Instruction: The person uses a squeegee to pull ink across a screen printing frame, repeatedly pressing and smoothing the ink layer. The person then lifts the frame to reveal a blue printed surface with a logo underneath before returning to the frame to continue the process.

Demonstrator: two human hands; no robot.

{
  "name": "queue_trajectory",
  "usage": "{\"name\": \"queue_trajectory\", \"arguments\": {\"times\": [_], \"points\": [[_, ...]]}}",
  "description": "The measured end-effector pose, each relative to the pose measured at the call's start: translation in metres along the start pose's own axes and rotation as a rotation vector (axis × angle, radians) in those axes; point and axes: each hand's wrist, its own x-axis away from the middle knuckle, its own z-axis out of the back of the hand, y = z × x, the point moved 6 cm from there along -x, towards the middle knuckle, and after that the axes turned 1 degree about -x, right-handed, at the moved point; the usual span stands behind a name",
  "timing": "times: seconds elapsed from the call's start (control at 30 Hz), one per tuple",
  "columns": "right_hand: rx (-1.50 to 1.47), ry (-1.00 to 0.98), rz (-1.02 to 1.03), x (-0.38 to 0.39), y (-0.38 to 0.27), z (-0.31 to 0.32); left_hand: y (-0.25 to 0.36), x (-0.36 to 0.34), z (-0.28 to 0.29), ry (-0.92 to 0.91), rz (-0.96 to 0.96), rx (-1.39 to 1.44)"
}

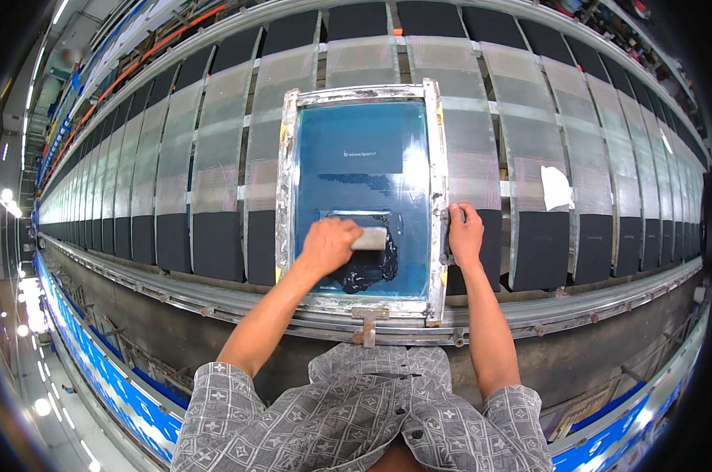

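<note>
A screen-printing frame with a blue mesh lies in front of me across the dark panels. My left hand is closed on a pale, flat-bladed squeegee low on the mesh, beside a patch of black ink. A small white mark shows higher on the mesh. My right hand grips the frame's right edge with curled fingers. A metal bracket is fixed at the frame's near edge.
Long rows of black fabric pieces on glassy boards stretch to both sides. A white cloth scrap lies on a board to the right. A metal rail runs along the near edge, with blue-and-white strips below.
</note>
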Motion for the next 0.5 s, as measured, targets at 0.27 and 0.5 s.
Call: {"name": "queue_trajectory", "arguments": {"times": [0.27,0.5], "points": [[-0.035,-0.02,-0.07,-0.006,0.01,0.002,0.033,0.04,0.003,-0.112,0.013,0.123],[-0.004,-0.049,-0.053,-0.008,0.006,0.0,-0.008,-0.019,0.02,-0.009,0.053,0.082]]}}
